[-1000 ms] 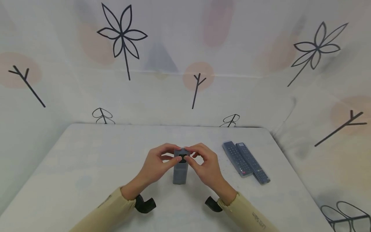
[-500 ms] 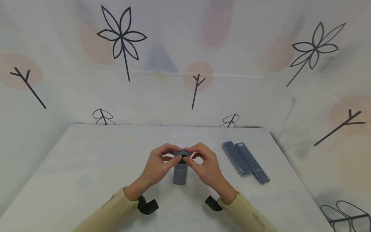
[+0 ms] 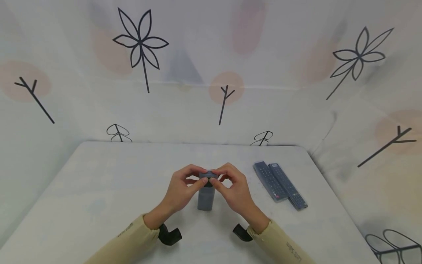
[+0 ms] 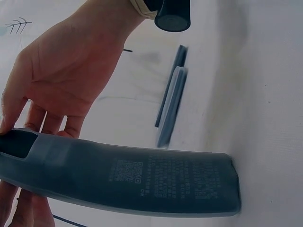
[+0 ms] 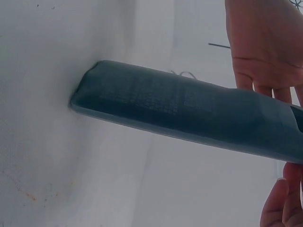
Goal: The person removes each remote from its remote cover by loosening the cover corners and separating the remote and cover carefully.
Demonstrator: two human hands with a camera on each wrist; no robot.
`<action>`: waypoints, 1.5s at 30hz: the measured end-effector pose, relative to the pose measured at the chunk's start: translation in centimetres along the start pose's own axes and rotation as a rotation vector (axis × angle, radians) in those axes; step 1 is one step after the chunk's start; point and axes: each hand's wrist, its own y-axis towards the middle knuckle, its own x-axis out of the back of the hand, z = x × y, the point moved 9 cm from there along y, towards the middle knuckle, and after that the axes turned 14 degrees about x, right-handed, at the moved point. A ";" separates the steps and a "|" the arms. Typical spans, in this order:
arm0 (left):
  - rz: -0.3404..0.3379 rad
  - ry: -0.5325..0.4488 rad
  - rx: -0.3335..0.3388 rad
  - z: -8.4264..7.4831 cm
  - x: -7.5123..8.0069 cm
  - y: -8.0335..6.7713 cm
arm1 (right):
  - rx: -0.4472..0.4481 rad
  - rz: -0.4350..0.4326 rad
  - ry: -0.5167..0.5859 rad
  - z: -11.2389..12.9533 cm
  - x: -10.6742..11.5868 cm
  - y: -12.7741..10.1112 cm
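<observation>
A blue-grey remote control (image 3: 206,200) in a translucent cover stands on end on the table, its back towards me. My left hand (image 3: 178,190) and right hand (image 3: 234,189) grip its upper end from either side, thumbs on the near face and fingers at the top. Between and below the thumbs shows a dark opening (image 4: 15,144) near the upper end. Faint printed text and a square code mark the remote's back (image 4: 128,175) in the left wrist view. The right wrist view shows the remote's lower end (image 5: 123,90) against the white surface.
Two more remotes lie side by side at the right: a wider covered remote (image 3: 270,181) and a slimmer remote (image 3: 288,187). The white table (image 3: 108,183) meets patterned cloth walls (image 3: 184,110) at the back and sides. Black wrist mounts (image 3: 169,235) hang below the sleeves.
The left hand and forearm have shifted slightly to the right. Both hands keep their hold on the upright remote control, which stays in place; the head view has tilted very slightly.
</observation>
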 end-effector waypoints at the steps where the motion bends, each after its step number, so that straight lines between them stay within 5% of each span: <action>1: -0.001 0.000 0.001 0.0 0.0 0.0 | -0.001 -0.005 0.003 0.0 0.0 0.0; 18: -0.017 0.013 -0.006 0.1 -0.1 -0.2 | 0.016 -0.046 -0.037 0.3 0.2 -0.1; 27: -0.005 0.030 -0.007 0.0 -0.3 -0.1 | 0.021 -0.090 -0.089 3.2 0.7 0.8; 38: -0.021 0.055 -0.018 -0.2 -0.2 -0.2 | 0.090 -0.114 -0.210 1.5 1.4 -0.1; 45: -0.026 0.062 0.000 -0.2 -0.1 -0.2 | 0.050 -0.102 -0.244 1.2 1.7 0.2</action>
